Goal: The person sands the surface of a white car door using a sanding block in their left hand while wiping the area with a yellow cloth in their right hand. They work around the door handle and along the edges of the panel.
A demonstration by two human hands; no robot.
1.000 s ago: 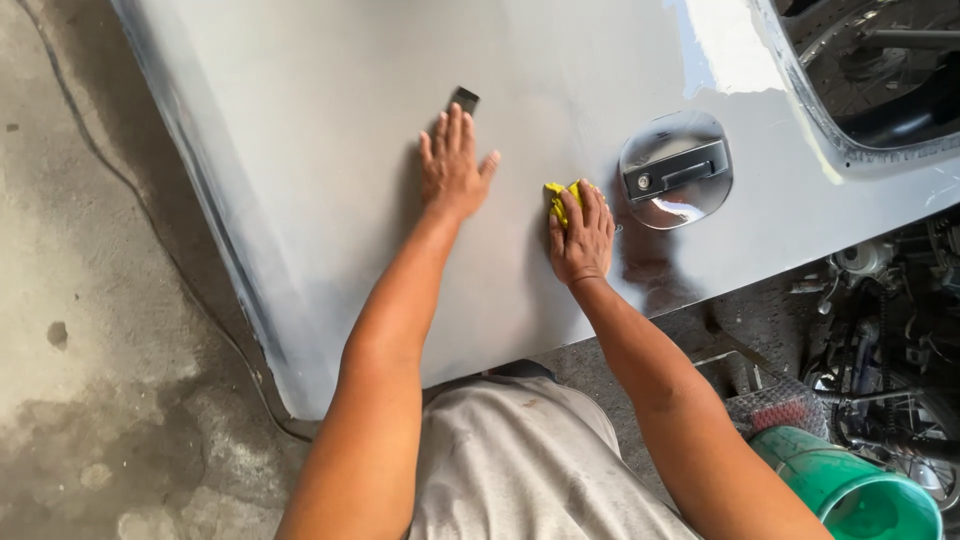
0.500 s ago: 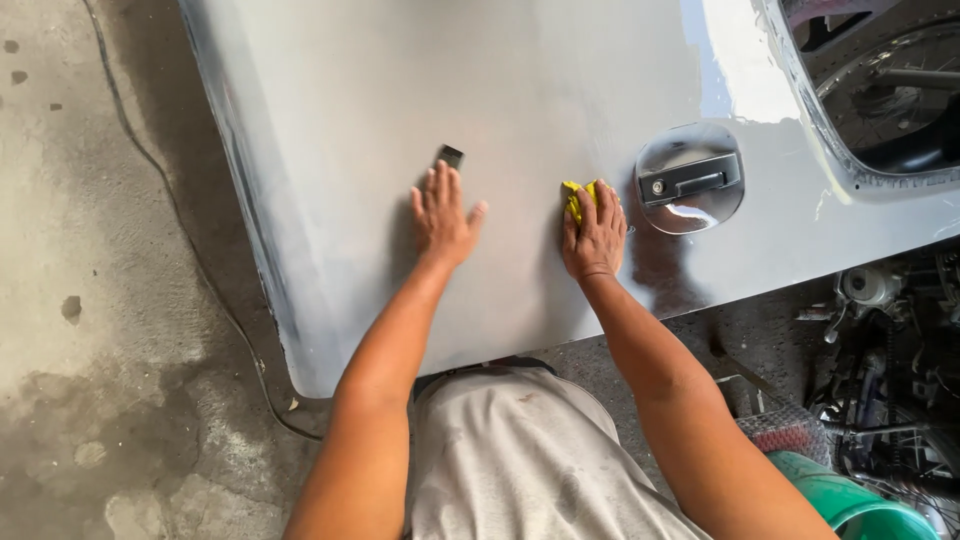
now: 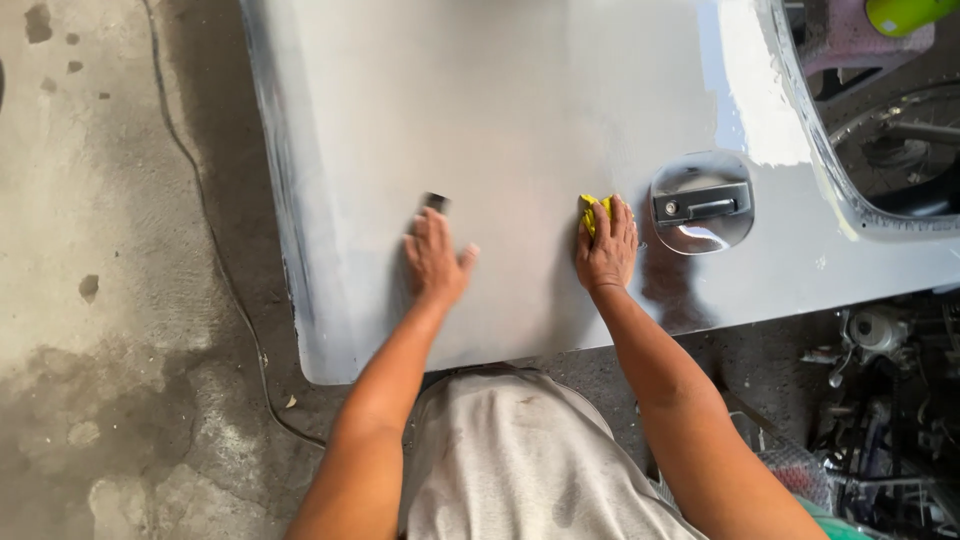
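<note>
A silver-grey car door panel lies flat in front of me, its surface dull and sanded. My left hand rests flat on the panel with fingers spread, its fingertips just below a small dark rectangular piece. My right hand presses a yellow pad against the panel, just left of the recessed door handle. The pad is mostly hidden under my fingers.
Stained concrete floor lies to the left, with a thin cable running along the panel's edge. A window opening shows at the upper right. Cluttered mechanical parts sit at the lower right.
Both hands have slid down the panel toward its near edge. The left hand's fingertips have come off the dark piece. The view has shifted.
</note>
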